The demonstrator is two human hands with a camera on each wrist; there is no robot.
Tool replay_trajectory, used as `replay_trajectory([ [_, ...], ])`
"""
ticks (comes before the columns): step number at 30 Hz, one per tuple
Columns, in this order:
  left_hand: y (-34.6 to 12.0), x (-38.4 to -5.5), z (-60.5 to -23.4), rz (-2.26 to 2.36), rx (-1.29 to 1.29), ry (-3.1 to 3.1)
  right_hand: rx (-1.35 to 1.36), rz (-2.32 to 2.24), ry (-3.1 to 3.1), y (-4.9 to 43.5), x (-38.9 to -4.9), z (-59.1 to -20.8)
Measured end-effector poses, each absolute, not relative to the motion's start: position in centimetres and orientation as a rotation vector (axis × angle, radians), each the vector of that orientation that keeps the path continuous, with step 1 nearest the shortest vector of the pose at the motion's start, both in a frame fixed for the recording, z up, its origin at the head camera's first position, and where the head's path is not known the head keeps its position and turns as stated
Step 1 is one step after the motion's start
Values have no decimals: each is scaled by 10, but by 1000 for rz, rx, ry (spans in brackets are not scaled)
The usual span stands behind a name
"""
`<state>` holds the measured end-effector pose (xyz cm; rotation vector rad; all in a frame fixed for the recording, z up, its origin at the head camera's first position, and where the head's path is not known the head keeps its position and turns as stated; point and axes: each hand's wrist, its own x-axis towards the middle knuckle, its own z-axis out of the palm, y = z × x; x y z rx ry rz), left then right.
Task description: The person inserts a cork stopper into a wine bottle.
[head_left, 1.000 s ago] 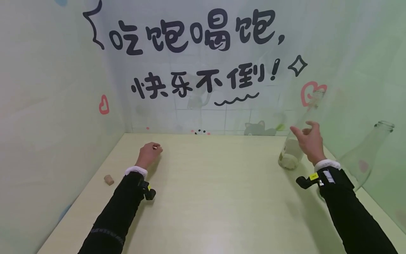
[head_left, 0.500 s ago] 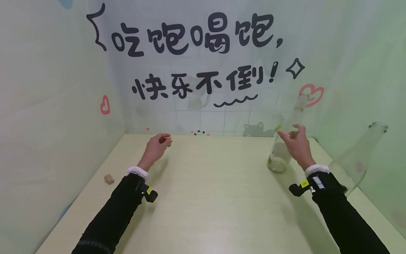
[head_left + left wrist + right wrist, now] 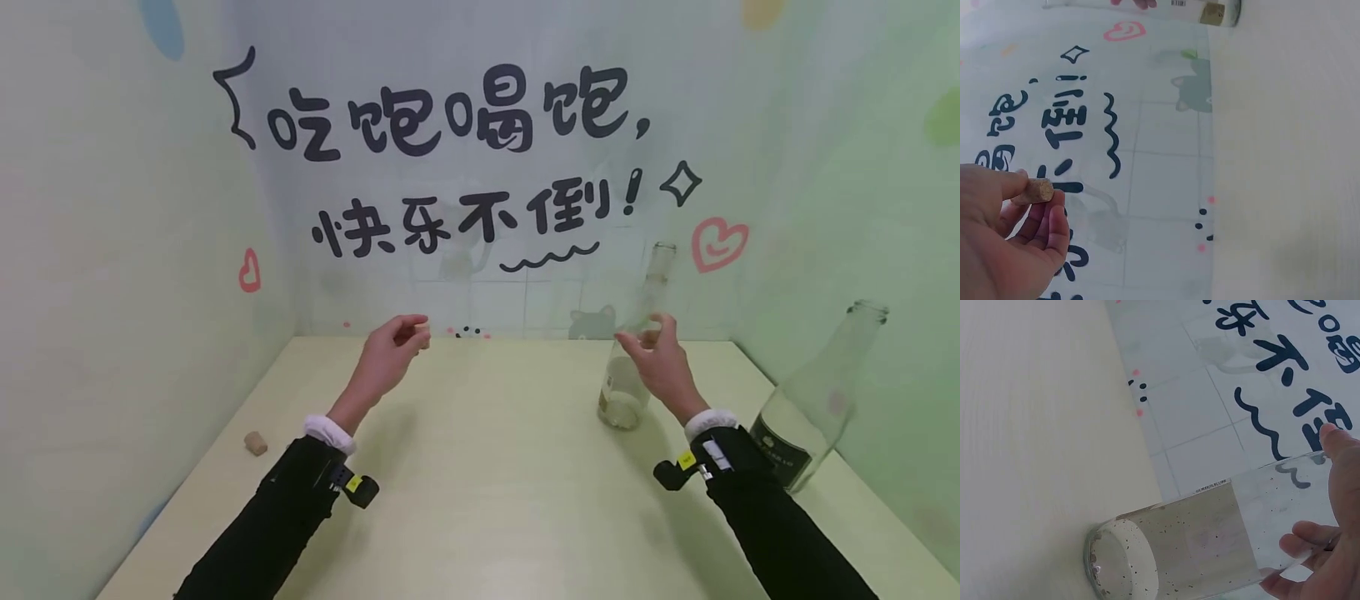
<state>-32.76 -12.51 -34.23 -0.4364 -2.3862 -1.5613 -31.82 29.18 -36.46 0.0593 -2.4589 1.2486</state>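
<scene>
Between thumb and fingers, my left hand [image 3: 384, 357] pinches a small cork [image 3: 1040, 191], held up above the table's far left half. My right hand [image 3: 663, 372] grips a clear glass bottle [image 3: 621, 398] round its body, below the long neck. The bottle is close to upright, with its mouth uncovered and a label on its side. Dark specks dot its glass in the right wrist view. Whether its base touches the table is hard to tell. The cork and the bottle are well apart.
Another cork [image 3: 256, 443] lies on the table [image 3: 480, 500] at the left, beside my left sleeve. A second clear bottle [image 3: 821, 400] with a dark label stands at the right, partly behind my right forearm. A printed curtain [image 3: 450, 292] closes off the back.
My right hand has moved left with the bottle. My left hand has come up and to the right with the cork. The head view has tilted slightly upward.
</scene>
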Motion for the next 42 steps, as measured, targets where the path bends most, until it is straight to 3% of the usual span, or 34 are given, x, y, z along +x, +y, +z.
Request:
replay_trajectory([
  [18, -81, -275, -286, -1631, -753, -2157, 271, 1249, -2487, 192, -291, -364],
  [27, -65, -237, -247, -1616, -835, -2089, 336, 1232, -2482, 171, -280, -365],
  [37, -57, -228, -233, -1601, -848, -2012, 357, 1211, -2461, 152, -261, -369],
  [42, -59, -240, -237, -1623, -855, -1974, 404, 1211, -2450, 137, -245, -372],
])
